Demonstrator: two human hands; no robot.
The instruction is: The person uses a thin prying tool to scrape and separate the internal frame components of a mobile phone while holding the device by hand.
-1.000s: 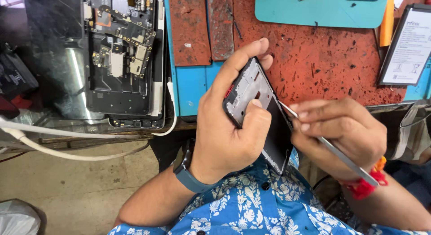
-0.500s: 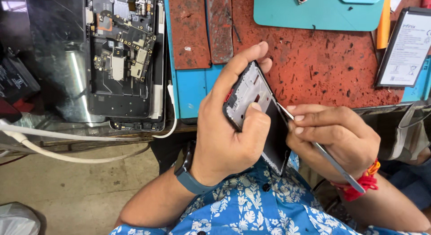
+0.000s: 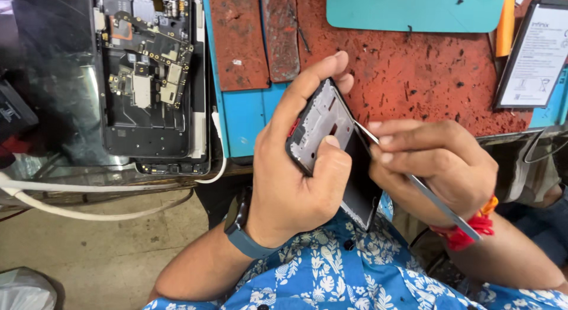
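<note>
The work surface was a worn red mat with many small holes and scratches, lying over a blue bench top, and a teal pad lay at the far edge. On the left side an opened phone lay flat with its circuit boards showing, and white cables ran under it. At the far right a flat battery with a white label rested partly on the mat.

The left hand was closed around a phone frame, with the fingers behind it and the thumb pressed on its grey inner side. The frame was held tilted above the bench edge, close to the person's chest, not touching the mat. A dark watch was on this wrist.

The right hand was pinched tightly on thin metal tweezers. Their tip touched the right edge of the frame, near its upper part. A red thread band was around this wrist. The person wore a blue shirt with white leaves.
</note>
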